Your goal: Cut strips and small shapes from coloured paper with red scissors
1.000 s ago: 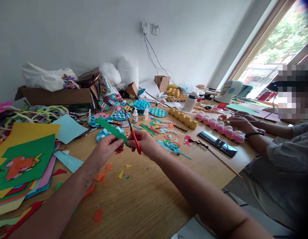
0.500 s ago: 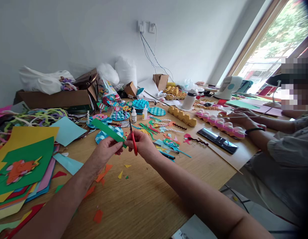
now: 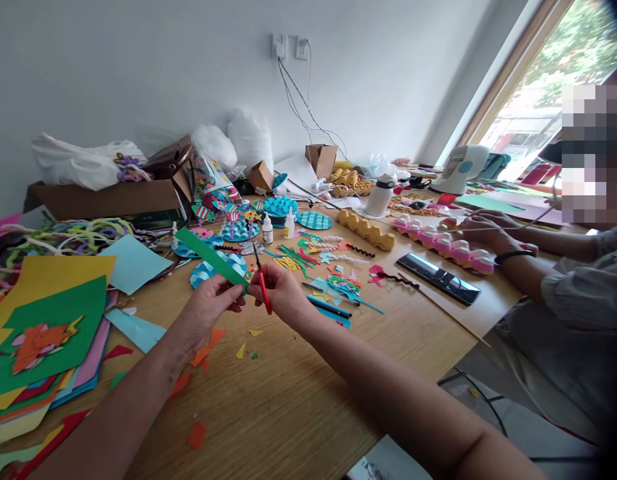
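Note:
Over the middle of the wooden table (image 3: 278, 407), my left hand (image 3: 214, 303) pinches the near end of a long green paper strip (image 3: 208, 259). The strip slants away to the upper left. Red-handled scissors (image 3: 263, 285) are in my right hand (image 3: 277, 291), their blades pointing up and away. Fingers of both hands meet close to the strip's near end, and the right fingertips seem to touch it. Beneath and beside the hands lie orange paper scraps (image 3: 208, 347) and small yellow bits (image 3: 241, 350).
Coloured paper sheets (image 3: 63, 313) pile up on the left. Glue bottles (image 3: 267, 230), blue paper discs (image 3: 313, 221) and thin paper strips (image 3: 296, 259) lie beyond my hands. To the right are egg-carton strips (image 3: 366, 230), a black case (image 3: 438, 279) and a seated person's arms (image 3: 513, 247).
The view has shifted slightly. Both hands keep their hold, and the green strip and scissors have barely moved, tilting a little to the left.

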The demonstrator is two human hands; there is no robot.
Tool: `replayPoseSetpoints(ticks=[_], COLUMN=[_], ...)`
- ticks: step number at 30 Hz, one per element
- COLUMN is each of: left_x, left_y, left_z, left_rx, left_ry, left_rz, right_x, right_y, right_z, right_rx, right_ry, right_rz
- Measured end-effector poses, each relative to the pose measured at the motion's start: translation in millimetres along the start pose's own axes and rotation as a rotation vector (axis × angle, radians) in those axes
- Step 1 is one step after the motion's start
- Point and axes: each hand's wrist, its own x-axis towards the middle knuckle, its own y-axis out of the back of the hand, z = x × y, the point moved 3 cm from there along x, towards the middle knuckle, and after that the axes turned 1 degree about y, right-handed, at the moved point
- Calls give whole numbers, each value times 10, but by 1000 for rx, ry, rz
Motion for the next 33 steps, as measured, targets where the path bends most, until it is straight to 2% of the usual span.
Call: replayPoseSetpoints(ticks=[9,13,23,33], left_x=[51,63,73,44], left_y=[213,248,200,159], left_z=[110,108,43,48], left_rx=[-162,-181,-142,-120], left_ry=[-14,-10,8,25], left_rz=[54,86,-25,-61], right_x=[-161,-169,-201,-204], right_y=[114,100,88,92], right_z=[-36,-23,-5,-10], right_rx=[-679,-866,-1061,-1062], right_ry=[97,134,150,153], right_rz=[-86,-88,-89,-84])
